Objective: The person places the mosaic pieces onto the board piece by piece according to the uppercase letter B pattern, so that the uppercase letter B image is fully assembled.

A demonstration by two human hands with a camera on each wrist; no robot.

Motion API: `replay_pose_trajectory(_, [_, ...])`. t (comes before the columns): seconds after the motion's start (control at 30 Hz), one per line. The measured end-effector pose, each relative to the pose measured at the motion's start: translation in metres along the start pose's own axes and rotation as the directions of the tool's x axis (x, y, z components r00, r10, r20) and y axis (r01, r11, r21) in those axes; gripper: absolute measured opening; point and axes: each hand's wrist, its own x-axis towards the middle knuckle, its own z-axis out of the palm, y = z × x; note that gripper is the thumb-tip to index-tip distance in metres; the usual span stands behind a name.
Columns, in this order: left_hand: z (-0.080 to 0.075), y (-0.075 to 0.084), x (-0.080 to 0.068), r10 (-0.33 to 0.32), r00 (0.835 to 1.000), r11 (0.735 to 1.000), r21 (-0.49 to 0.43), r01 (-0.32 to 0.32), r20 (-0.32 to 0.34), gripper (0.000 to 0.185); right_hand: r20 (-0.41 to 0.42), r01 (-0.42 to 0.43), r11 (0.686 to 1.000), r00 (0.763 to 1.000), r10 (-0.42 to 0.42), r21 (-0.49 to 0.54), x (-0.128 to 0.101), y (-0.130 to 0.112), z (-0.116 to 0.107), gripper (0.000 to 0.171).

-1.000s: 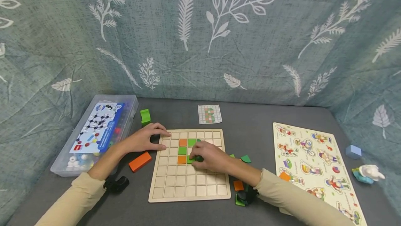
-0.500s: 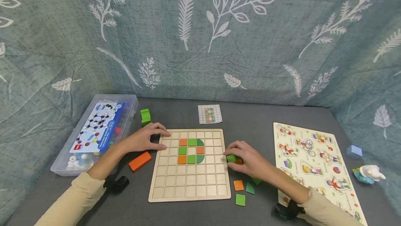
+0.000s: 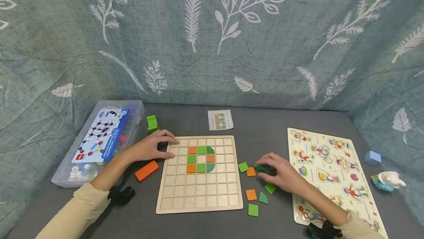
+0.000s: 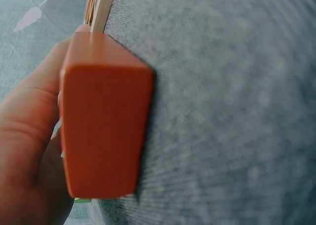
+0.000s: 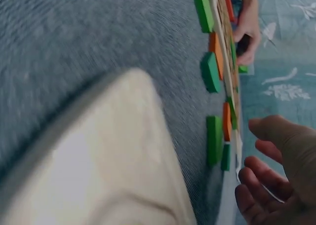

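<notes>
My left hand (image 3: 155, 146) rests at the left edge of a wooden grid board (image 3: 200, 191), thumb and fingers spread on its rim. Orange, light green and dark green tiles form a ring on the board, around one bare square. Over the loose tiles right of the board is my right hand (image 3: 281, 171), thumb and fingers apart. A dark green quarter-round tile (image 3: 259, 167) lies by its fingertips, partly covered. Close by lie an orange tile (image 3: 251, 172), a light green tile (image 3: 243, 167) and another light green tile (image 3: 270, 188). The right wrist view shows nothing in the hand (image 5: 286, 170).
An orange block (image 3: 147, 171) lies below my left wrist. Left of it stands a clear plastic case (image 3: 132, 136). Behind the board lies a pattern card (image 3: 220, 120). At right are a picture puzzle board (image 3: 318, 176), a blue block (image 3: 372, 158) and a small figurine (image 3: 388, 181).
My right hand has left the board and moved right to the loose tiles, uncovering the tile ring. It is now farther right than half a second ago. The left hand keeps its place.
</notes>
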Motion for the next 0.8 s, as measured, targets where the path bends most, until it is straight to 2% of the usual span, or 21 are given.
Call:
replay_pose_trajectory(0.17, [-0.001,0.001,-0.001,-0.006,1.000,1.000,-0.001,0.006,0.003,0.040,0.021,-0.005,1.000,1.000,0.005,0.005,0.003,-0.004,0.009,0.029])
replay_pose_trajectory(0.53, [-0.001,0.000,-0.001,-0.014,1.000,1.000,-0.001,0.014,0.000,0.040,0.041,0.039,0.999,0.998,-0.039,0.005,0.022,-0.012,0.017,0.029])
replay_pose_trajectory(0.8, [0.000,-0.001,0.000,-0.012,1.000,1.000,0.010,0.012,0.000,0.040,0.125,-0.061,0.998,0.990,0.060,0.001,0.032,-0.012,0.022,0.035])
